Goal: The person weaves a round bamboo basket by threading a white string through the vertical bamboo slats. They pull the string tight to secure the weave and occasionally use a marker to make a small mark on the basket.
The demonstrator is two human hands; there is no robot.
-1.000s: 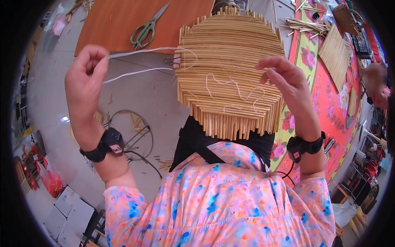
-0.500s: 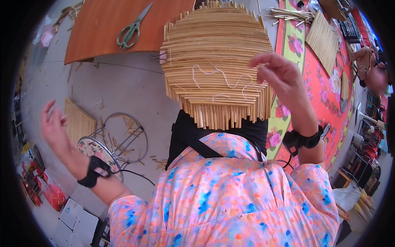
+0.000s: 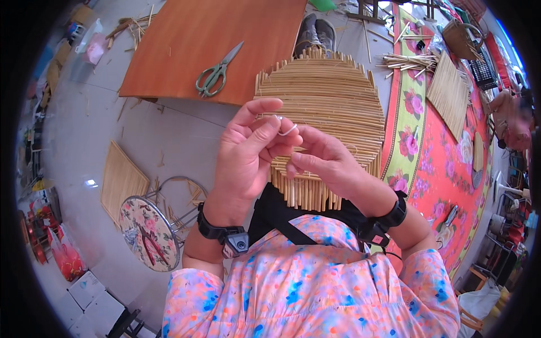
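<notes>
A panel of straw-coloured stalks (image 3: pixel 327 90), laid side by side in a stepped, rounded shape, rests across my lap. Above its left part, my left hand (image 3: pixel 245 149) pinches a white thread (image 3: pixel 289 132) that loops out past the fingertips. My right hand (image 3: pixel 329 160) meets it from the right, fingers curled and fingertips close against the left ones. Whatever lies between the right thumb and fingers is too small to make out. Both wrists wear black straps with small devices.
Scissors with green handles (image 3: pixel 211 79) lie on an orange-brown board (image 3: pixel 186 50) ahead. A floral round stool (image 3: pixel 147 234) with red-handled pliers (image 3: pixel 152 248) stands left. Another stalk panel (image 3: pixel 121 180) is behind it. Loose stalks (image 3: pixel 410 61) and a diamond panel (image 3: pixel 448 93) lie right.
Both hands were wide apart; they have come together above the stalk panel. The thread that lay loose on the panel now appears between my left fingers.
</notes>
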